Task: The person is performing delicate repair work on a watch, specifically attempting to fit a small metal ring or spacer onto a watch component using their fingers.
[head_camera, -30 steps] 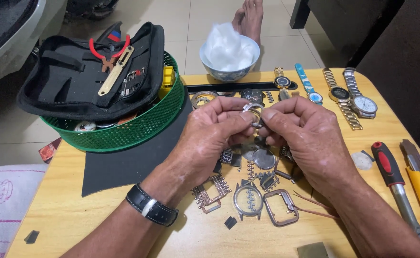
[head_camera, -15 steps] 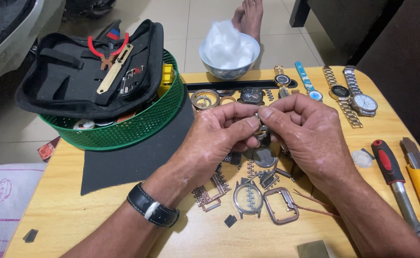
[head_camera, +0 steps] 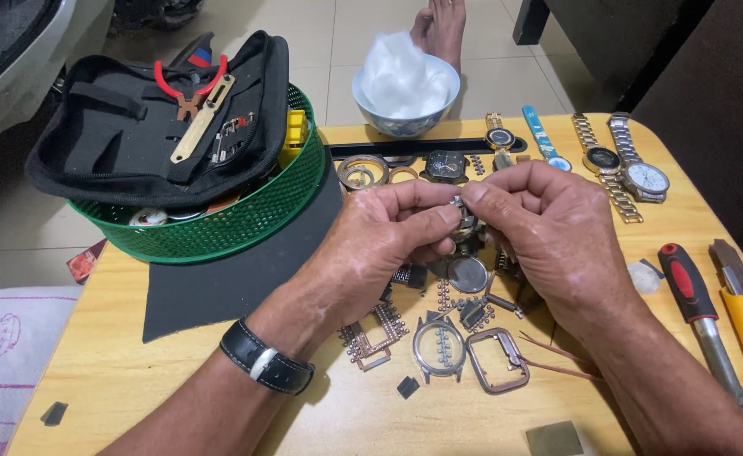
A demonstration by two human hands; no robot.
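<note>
Above the cluttered counter (head_camera: 118, 371) | left hand (head_camera: 380, 245) and right hand (head_camera: 549, 236) pinch a small metal watch part (head_camera: 464, 211) between fingers, held mid-air over loose watch cases (head_camera: 439, 346) | step: fitting or inspecting, seemingly | next likely needs steady, fine fingertip control

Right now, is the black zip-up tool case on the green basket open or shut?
Open: the black tool case lies spread across the green plastic basket, its red-handled pliers showing inside.

Both hands, left hand (head_camera: 380, 245) and right hand (head_camera: 549, 236), pinch a small metal watch part (head_camera: 462, 213). Loose watch cases (head_camera: 439, 346) lie below on the wooden table (head_camera: 101, 371).
</note>
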